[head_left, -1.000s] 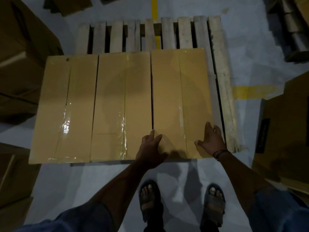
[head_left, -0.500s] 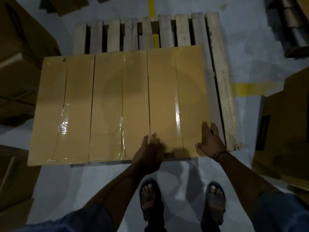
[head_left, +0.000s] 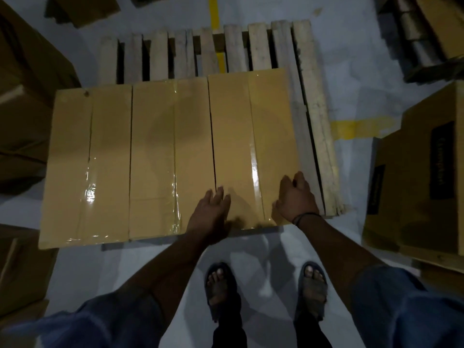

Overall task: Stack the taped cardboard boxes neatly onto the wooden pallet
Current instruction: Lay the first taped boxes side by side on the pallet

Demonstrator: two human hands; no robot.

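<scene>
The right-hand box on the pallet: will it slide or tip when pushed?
It will probably slide, not tip: the right-hand box lies broad and flat on the pallet slats. It seems stiff, since the left hand presses its top without denting. The glossy tape may be slippery.

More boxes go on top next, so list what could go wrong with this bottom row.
1. The left box hangs past the left edge of the wooden pallet; weight stacked there may sag or tip it.
2. The right box sits further back than the other two, so an upper layer may stack crooked.
3. The right hand grips its outer corner, low by the pallet; a sideways shove could pinch it.
</scene>
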